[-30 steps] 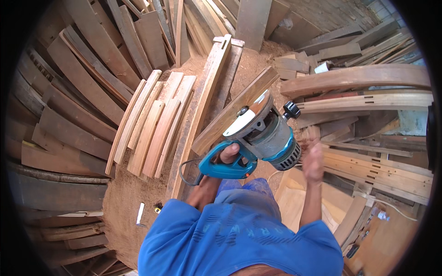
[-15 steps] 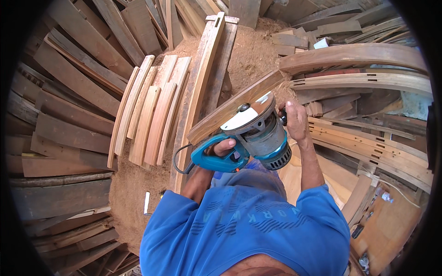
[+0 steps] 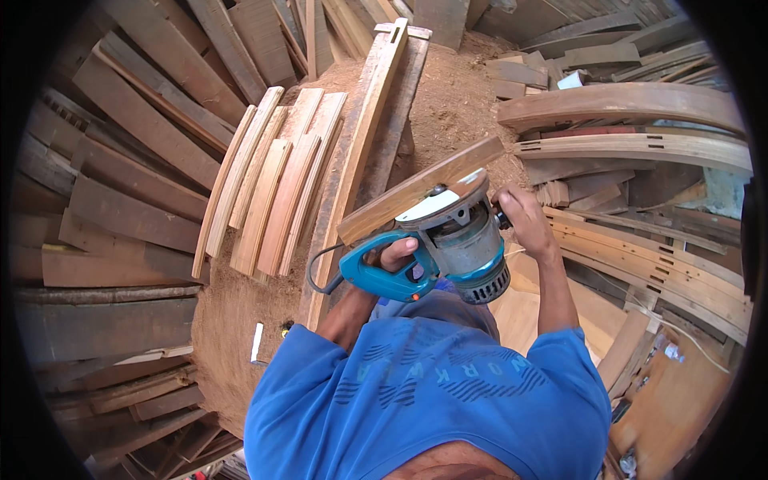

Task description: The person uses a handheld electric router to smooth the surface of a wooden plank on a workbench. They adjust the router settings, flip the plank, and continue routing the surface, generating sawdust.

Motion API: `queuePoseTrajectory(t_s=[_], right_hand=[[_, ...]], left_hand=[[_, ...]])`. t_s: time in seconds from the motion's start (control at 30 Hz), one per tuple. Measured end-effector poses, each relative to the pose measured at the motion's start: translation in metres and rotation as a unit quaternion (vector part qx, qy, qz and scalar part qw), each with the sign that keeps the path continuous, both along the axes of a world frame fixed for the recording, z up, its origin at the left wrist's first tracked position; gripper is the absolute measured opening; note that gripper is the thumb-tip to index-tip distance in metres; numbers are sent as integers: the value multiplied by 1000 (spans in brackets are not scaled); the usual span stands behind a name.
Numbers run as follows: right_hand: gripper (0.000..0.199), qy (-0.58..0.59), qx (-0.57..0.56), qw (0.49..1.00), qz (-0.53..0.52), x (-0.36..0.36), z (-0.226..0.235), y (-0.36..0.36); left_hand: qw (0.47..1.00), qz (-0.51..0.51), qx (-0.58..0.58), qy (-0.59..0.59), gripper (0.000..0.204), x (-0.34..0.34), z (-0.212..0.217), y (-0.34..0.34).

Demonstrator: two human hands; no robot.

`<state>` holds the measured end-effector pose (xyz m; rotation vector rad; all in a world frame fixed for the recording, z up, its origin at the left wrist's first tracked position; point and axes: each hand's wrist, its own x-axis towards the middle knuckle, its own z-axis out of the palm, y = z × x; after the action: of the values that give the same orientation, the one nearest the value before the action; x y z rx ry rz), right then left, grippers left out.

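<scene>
Both hands on the power sander (image 3: pixel 456 240), pressed against a wooden plank (image 3: pixel 420 188).

Left hand (image 3: pixel 396 254) is wrapped tight round the sander's blue rear handle, forearm bent up from the blue shirt (image 3: pixel 432 392). Right hand (image 3: pixel 522 218) is closed on the side knob to the sander's right, forearm near upright. The sander sits on the plank's near face. Left of the sander lies a row of curved slats (image 3: pixel 272 184) on sawdust; to its right, stacked curved rails (image 3: pixel 640 144).

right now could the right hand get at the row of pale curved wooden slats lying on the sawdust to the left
Probably not: the right hand grips the side knob of the teal and grey power sander, and the pale curved slats lie beyond the long wooden rail, across the body.
</scene>
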<state>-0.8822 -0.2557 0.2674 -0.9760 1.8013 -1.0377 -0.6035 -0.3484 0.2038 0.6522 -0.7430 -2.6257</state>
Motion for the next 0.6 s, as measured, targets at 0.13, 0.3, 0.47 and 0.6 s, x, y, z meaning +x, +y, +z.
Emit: queuePoseTrajectory(t_s=[0.13, 0.3, 0.47, 0.6], right_hand=[[35, -7, -81, 997, -12, 19, -4, 23], [27, -79, -79, 991, -73, 55, -3, 49], [26, -69, -92, 988, -98, 76, -7, 78], [27, -55, -111, 988, -97, 88, -9, 77]], left_hand=[[1000, 0, -25, -13, 53, 7, 4, -3], [992, -25, -102, -74, 58, 29, 2, 1], [964, -125, -171, -160, 77, 41, 33, -4], [985, -105, -92, -97, 84, 50, 5, 9]])
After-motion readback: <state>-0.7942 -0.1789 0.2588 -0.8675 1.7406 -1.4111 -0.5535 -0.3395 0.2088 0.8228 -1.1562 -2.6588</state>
